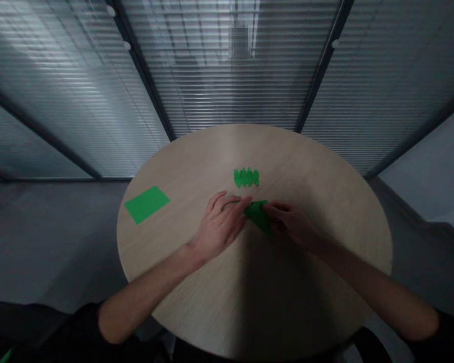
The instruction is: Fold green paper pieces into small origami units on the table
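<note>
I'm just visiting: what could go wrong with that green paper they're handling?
The green paper is held only at its edges by the left hand and the right hand, so it might slip or crease in the wrong place. The pleated green paper strip lies loose just ahead of the hands on the round wooden table, so a stray movement could perhaps knock it out of shape.

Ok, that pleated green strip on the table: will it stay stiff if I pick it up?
The pleated strip looks like thin paper, so probably very light and easily nudged. Its folds may add some stiffness, but a firm grip would likely crush it. Lying flat, it seems unlikely to roll.
</note>
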Demonstrator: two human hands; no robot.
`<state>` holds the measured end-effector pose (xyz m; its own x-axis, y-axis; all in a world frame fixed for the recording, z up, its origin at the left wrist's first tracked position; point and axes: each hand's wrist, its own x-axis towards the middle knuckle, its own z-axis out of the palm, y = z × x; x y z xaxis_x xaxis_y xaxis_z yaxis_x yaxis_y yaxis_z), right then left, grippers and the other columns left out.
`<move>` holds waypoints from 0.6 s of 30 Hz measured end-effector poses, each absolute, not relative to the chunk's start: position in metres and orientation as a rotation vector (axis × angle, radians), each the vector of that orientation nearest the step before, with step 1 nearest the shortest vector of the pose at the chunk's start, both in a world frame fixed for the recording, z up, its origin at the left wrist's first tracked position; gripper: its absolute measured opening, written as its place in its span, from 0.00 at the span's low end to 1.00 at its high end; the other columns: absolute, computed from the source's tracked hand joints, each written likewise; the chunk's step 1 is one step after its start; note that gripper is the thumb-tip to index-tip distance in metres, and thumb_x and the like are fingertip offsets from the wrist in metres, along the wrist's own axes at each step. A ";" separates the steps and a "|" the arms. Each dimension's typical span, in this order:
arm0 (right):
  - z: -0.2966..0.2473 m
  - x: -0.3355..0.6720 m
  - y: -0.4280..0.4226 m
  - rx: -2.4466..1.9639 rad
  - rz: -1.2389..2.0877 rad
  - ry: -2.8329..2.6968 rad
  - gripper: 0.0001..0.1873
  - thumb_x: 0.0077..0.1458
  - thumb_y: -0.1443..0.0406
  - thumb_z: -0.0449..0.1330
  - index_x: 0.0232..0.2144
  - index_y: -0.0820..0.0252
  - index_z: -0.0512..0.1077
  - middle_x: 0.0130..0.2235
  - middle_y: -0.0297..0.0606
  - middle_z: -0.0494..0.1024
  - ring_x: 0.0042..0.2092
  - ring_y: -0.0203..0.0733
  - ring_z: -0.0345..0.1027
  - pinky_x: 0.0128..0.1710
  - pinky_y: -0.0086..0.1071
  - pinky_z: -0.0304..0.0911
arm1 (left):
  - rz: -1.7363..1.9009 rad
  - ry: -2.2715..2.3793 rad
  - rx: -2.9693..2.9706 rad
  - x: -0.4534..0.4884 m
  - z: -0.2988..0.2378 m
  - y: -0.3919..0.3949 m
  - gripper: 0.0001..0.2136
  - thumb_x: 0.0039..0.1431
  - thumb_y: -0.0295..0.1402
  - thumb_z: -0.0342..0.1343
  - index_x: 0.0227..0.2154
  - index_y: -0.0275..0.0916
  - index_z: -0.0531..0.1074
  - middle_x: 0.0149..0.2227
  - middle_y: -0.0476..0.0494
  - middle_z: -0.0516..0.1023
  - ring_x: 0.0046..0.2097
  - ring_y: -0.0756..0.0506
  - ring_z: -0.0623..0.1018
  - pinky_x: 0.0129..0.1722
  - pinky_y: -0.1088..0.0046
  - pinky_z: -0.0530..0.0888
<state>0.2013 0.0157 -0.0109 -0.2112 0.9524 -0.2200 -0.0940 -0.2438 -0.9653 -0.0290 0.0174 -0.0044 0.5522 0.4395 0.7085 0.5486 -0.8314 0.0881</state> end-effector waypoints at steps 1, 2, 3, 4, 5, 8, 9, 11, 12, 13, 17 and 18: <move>-0.011 0.201 0.016 -1.175 1.593 -1.130 0.21 0.49 0.48 0.70 0.30 0.60 0.77 0.22 0.28 0.66 0.21 0.29 0.57 0.19 0.26 0.51 | -1.127 -0.832 -2.620 -0.029 -0.005 0.018 0.24 0.67 0.28 0.56 0.64 0.36 0.60 0.48 0.39 0.81 0.54 0.40 0.76 0.63 0.53 0.64; -0.011 0.201 0.016 -1.169 1.599 -1.116 0.20 0.49 0.49 0.70 0.29 0.60 0.77 0.22 0.28 0.66 0.21 0.29 0.57 0.19 0.26 0.51 | -1.112 -0.818 -2.601 -0.029 -0.006 0.018 0.24 0.67 0.28 0.56 0.64 0.35 0.60 0.48 0.39 0.81 0.53 0.40 0.76 0.63 0.54 0.64; -0.011 0.201 0.016 -1.170 1.605 -1.098 0.20 0.49 0.49 0.71 0.29 0.60 0.77 0.23 0.29 0.67 0.22 0.30 0.58 0.19 0.26 0.51 | -1.096 -0.797 -2.578 -0.029 -0.007 0.018 0.24 0.67 0.28 0.57 0.64 0.35 0.61 0.47 0.40 0.81 0.52 0.41 0.76 0.63 0.54 0.64; -0.011 0.202 0.017 -1.175 1.612 -1.079 0.20 0.48 0.49 0.71 0.29 0.60 0.77 0.23 0.29 0.67 0.22 0.30 0.58 0.19 0.26 0.52 | -1.078 -0.770 -2.554 -0.029 -0.008 0.018 0.23 0.67 0.28 0.57 0.63 0.35 0.62 0.47 0.40 0.82 0.51 0.41 0.77 0.63 0.55 0.64; -0.010 0.202 0.017 -1.179 1.618 -1.059 0.20 0.47 0.49 0.72 0.30 0.60 0.77 0.24 0.29 0.68 0.23 0.30 0.59 0.19 0.25 0.52 | -1.060 -0.738 -2.532 -0.029 -0.008 0.018 0.23 0.67 0.27 0.57 0.63 0.34 0.62 0.46 0.40 0.82 0.50 0.41 0.77 0.63 0.55 0.64; -0.009 0.204 0.018 -1.183 1.588 -1.033 0.20 0.46 0.50 0.72 0.32 0.59 0.76 0.26 0.29 0.69 0.24 0.30 0.62 0.20 0.25 0.55 | -1.011 -0.665 -2.523 -0.028 -0.009 0.016 0.21 0.67 0.25 0.56 0.62 0.33 0.65 0.42 0.41 0.82 0.47 0.42 0.76 0.60 0.56 0.65; -0.009 0.204 0.019 -1.184 1.562 -1.032 0.20 0.47 0.50 0.71 0.31 0.59 0.75 0.26 0.28 0.68 0.23 0.30 0.61 0.20 0.25 0.55 | -0.998 -0.663 -2.543 -0.028 -0.009 0.016 0.20 0.67 0.26 0.54 0.61 0.33 0.66 0.42 0.41 0.82 0.47 0.41 0.75 0.58 0.56 0.66; -0.010 0.205 0.019 -1.198 1.509 -1.030 0.20 0.48 0.50 0.71 0.29 0.58 0.72 0.24 0.26 0.66 0.22 0.29 0.60 0.18 0.25 0.54 | -0.991 -0.703 -2.587 -0.029 -0.010 0.016 0.14 0.68 0.27 0.53 0.54 0.35 0.73 0.43 0.38 0.80 0.46 0.39 0.73 0.53 0.54 0.68; -0.010 0.205 0.020 -1.211 1.494 -1.022 0.20 0.48 0.50 0.70 0.29 0.57 0.71 0.23 0.25 0.65 0.21 0.29 0.59 0.18 0.25 0.53 | -1.005 -0.753 -2.602 -0.030 -0.010 0.016 0.12 0.68 0.29 0.52 0.50 0.36 0.76 0.43 0.36 0.78 0.46 0.38 0.73 0.50 0.55 0.70; -0.011 0.205 0.020 -1.224 1.491 -1.016 0.20 0.49 0.50 0.70 0.30 0.57 0.70 0.23 0.25 0.65 0.20 0.29 0.59 0.17 0.25 0.53 | -1.032 -0.821 -2.605 -0.031 -0.010 0.017 0.11 0.68 0.31 0.52 0.45 0.37 0.79 0.42 0.35 0.77 0.45 0.37 0.72 0.46 0.56 0.70; -0.014 0.203 0.019 -1.257 1.480 -1.023 0.19 0.50 0.51 0.69 0.35 0.56 0.71 0.26 0.27 0.71 0.23 0.33 0.66 0.20 0.26 0.59 | -1.044 -1.064 -2.723 -0.033 -0.012 0.018 0.13 0.70 0.32 0.49 0.42 0.36 0.80 0.32 0.40 0.72 0.35 0.42 0.72 0.34 0.65 0.69; -0.014 0.203 0.019 -1.260 1.460 -1.032 0.18 0.49 0.52 0.68 0.36 0.56 0.71 0.28 0.28 0.72 0.25 0.34 0.68 0.22 0.27 0.62 | -1.033 -1.110 -2.797 -0.033 -0.013 0.018 0.13 0.70 0.31 0.49 0.43 0.35 0.79 0.30 0.42 0.73 0.32 0.44 0.72 0.33 0.68 0.69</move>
<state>0.2027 0.0188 -0.0144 -0.0549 0.9735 -0.2220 -0.1157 -0.2270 -0.9670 -0.0334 0.0183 -0.0127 0.5457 0.6264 0.5566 0.6003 -0.7557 0.2619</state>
